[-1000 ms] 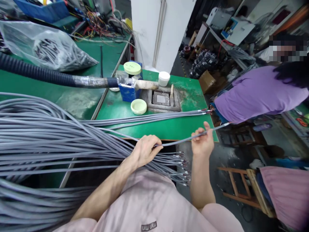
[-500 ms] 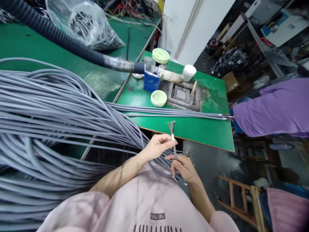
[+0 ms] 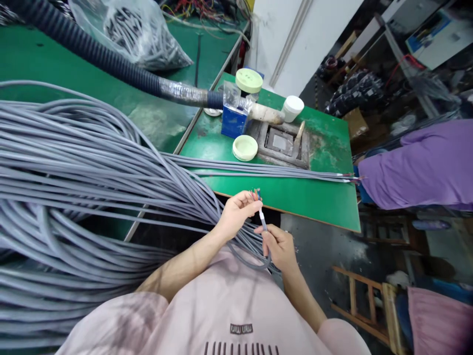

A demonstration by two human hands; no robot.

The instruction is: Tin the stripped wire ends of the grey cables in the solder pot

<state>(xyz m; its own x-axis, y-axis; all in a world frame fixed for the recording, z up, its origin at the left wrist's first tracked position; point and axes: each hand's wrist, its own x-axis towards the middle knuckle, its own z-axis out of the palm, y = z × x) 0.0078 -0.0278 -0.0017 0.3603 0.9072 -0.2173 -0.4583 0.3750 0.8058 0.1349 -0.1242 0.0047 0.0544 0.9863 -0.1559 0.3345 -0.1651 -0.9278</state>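
In front of my body, my left hand (image 3: 238, 213) pinches the coloured wires (image 3: 257, 193) that fan out of the end of a grey cable (image 3: 263, 223). A white sleeve (image 3: 261, 213) wraps the cable just below those wires. Lower down, my right hand (image 3: 280, 246) grips the cable's grey jacket between thumb and fingers. From there the cable bends down and back toward a large bundle of grey cables (image 3: 92, 167) on my left. Several more cables (image 3: 266, 170) lie across the green table, their stripped ends at its right edge.
On the green table (image 3: 325, 202) stand a solder-pot-like metal unit (image 3: 283, 143), a pale round lid (image 3: 245, 148), a white jar (image 3: 292, 108) and a blue box (image 3: 234, 122). A dark corrugated hose (image 3: 121, 69) hangs across. At right are a person's purple sleeve (image 3: 424, 167) and a wooden stool (image 3: 362, 301).
My left hand has moved up from the white sleeve onto the coloured wires. My right hand has risen slightly and closed on the cable jacket.
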